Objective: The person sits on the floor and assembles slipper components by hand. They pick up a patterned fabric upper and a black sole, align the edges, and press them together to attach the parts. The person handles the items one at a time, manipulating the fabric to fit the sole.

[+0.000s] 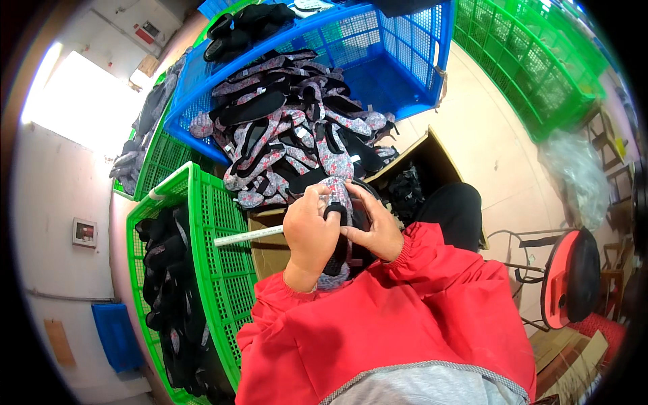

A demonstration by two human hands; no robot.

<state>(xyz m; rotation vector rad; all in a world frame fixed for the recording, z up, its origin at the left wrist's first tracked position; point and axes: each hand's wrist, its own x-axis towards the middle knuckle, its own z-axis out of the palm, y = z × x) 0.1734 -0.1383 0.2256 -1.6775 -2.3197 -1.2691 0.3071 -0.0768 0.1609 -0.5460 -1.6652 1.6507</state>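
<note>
In front of my lap, my left hand (312, 233) and my right hand (375, 224) are both closed on a grey cloth slipper (335, 187) with a red floral print and black trim. The thumbs press in near its opening, and its lower end partly disappears behind my fingers. A white rod (250, 235) sticks out to the left from behind my left hand; whether the hand touches it I cannot tell. Just beyond lies a heap of similar floral slippers (290, 155), spilling out of a blue plastic crate (412, 50).
At my left stands a green crate (223, 243) of black footwear (165, 270). An open cardboard box (432, 155) with black items is beside my right knee. Further right are a red and black round stool (570, 277), a clear plastic bag (577, 175) and green crates (520, 67).
</note>
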